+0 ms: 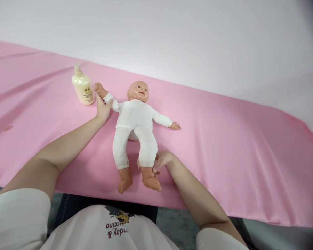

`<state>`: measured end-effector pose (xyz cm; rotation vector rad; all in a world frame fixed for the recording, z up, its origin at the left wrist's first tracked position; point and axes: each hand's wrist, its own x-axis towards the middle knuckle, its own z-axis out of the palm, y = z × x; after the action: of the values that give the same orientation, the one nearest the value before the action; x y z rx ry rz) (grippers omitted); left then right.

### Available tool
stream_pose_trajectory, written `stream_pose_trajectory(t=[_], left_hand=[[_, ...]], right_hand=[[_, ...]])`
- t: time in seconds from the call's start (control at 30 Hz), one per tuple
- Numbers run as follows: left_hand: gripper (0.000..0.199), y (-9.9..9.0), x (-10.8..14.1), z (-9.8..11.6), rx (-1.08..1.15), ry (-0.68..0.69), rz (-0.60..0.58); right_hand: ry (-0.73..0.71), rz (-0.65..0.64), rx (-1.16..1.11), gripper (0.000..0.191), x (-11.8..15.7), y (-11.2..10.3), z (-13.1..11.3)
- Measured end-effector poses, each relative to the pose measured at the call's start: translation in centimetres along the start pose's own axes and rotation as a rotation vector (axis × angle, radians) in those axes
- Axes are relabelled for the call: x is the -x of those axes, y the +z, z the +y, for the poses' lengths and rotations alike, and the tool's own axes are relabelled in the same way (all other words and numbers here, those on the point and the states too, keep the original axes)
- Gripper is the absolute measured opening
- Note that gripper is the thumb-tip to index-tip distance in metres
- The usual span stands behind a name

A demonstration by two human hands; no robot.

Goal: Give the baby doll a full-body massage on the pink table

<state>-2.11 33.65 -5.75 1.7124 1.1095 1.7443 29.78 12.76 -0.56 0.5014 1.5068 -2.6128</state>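
A baby doll (135,116) with a white cloth body lies on its back, head away from me and feet toward me. My left hand (103,108) is closed round the doll's forearm on the left, near its wrist. Its other arm stretches out to the right on the cloth. Lower down, my right hand (161,161) grips the doll's leg on the right just above the foot, with some fingers hidden behind the leg. Close to my left hand stands a cream-coloured pump bottle (82,86) with a dark printed label.
A pink cloth (224,149) with soft folds covers the table, its front edge near my body. Behind the table rises a plain white wall (185,38). A small brownish mark (7,128) shows on the cloth at far left.
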Motion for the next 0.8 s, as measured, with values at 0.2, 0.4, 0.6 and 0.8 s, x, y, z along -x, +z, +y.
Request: stream_pose_trajectory(t=[0.2,0.4,0.6,0.8], left_hand=[[0.078,-0.1,-0.6,1.3,0.051,-0.043,0.088],[0.066,-0.2,-0.6,3.3,0.105,-0.074,0.061],[0.068,-0.9,-1.3,2.0,0.020,0.012,0.163],[0.060,-1.3,-1.2,2.2,0.075,0.051,0.169]], right_hand=[[0.087,-0.071,0.120,0.040,-0.3,-0.2,-0.4],[0.184,-0.040,0.105,0.047,0.5,0.0,-1.0],[0.185,0.082,0.123,0.054,1.5,-0.6,-0.8],[0.210,0.116,0.182,0.061,1.7,-0.5,-1.2]])
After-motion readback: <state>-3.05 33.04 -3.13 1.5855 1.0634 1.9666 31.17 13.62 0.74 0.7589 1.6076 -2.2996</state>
